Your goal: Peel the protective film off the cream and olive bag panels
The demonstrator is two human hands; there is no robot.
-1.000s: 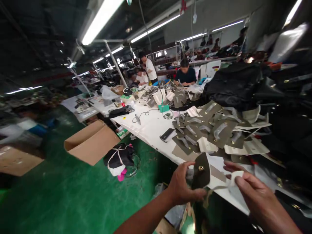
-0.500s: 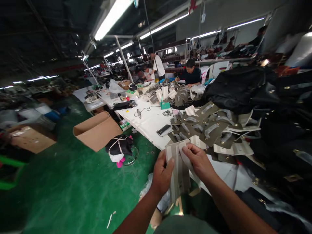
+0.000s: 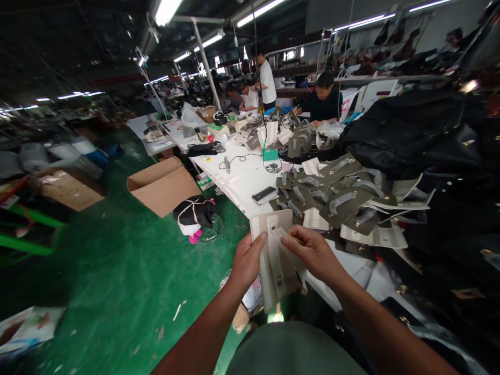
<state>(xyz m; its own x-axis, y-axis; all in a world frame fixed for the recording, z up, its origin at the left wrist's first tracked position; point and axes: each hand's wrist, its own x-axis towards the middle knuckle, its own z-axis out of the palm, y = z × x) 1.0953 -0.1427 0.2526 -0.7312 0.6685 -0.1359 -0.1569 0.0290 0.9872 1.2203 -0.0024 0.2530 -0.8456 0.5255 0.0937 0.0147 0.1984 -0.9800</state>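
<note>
My left hand [image 3: 247,260] grips the left edge of a bag panel [image 3: 269,271], its thumb lying on the pale beige backing. Two small metal fittings show on a strip down the panel's middle. My right hand [image 3: 314,252] pinches a beige flap [image 3: 291,247] at the panel's right side; whether it is joined to the panel, I cannot tell. Just beyond, olive bag panels [image 3: 347,205] with plastic-wrapped handles lie heaped on the white table [image 3: 242,182]. A black phone-like object [image 3: 264,195] rests left of the heap.
Black bags [image 3: 406,130] are piled high on the right. An open cardboard box [image 3: 164,187] and a black bundle [image 3: 194,212] sit on the green floor to the left. A cable with a small grey tool [image 3: 227,165] crosses the table. Co-workers [image 3: 324,99] are at the far end.
The panel has tilted so that more of its beige backing and the upper metal fitting now show. Both hands have shifted slightly left in view, and the view itself has turned.
</note>
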